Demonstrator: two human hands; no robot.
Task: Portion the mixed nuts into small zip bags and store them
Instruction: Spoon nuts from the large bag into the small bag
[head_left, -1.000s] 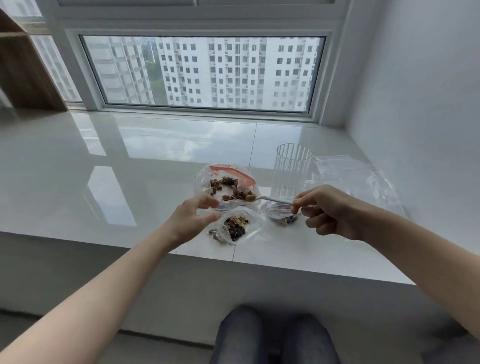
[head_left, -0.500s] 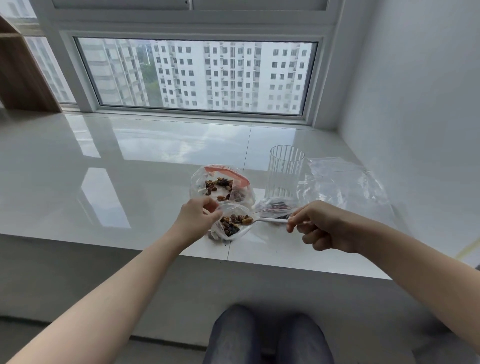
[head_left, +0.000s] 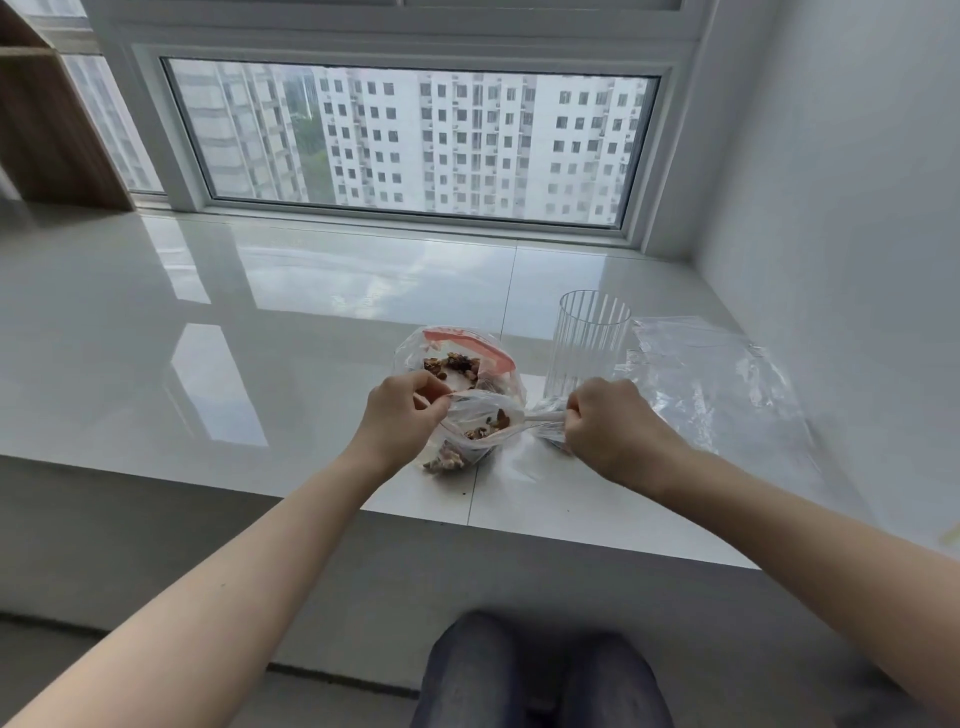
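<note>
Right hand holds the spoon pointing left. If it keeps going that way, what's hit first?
Likely the nuts inside the small zip bag that the left hand holds open; depth is unclear.

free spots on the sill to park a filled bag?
Bare sill runs wide left of the big nut bag, and behind it up to the window. Crowded on the right: ribbed glass and loose plastic bags fill the corner by the wall. Both hands, left hand and right hand, hold the small bag near the front edge.

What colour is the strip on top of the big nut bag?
Red-orange, along the big nut bag's strip; the head view shows it.
</note>
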